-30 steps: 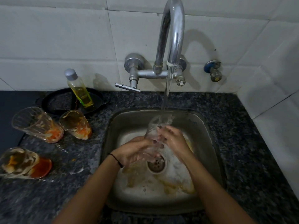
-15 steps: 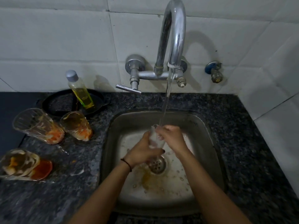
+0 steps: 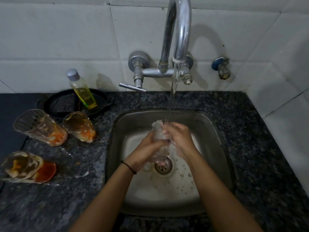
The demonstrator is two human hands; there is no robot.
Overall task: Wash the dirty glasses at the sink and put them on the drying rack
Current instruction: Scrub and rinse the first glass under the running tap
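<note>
1. Left counter has three dirty ones with orange gunk: the near glass point(image 3: 25, 166), the ribbed glass point(image 3: 38, 128) and the short glass point(image 3: 80, 126).
2. Left hand point(image 3: 147, 148) has its fingers curled round the lower half of the clear glass point(image 3: 158, 130).
3. That glass is over the sink point(image 3: 217, 131). Its long axis runs near-to-far, with the mouth pointing far and up into the water stream point(image 3: 170, 104).
4. Right hand point(image 3: 179, 136) grips it near the rim, fingers curled too.
</note>
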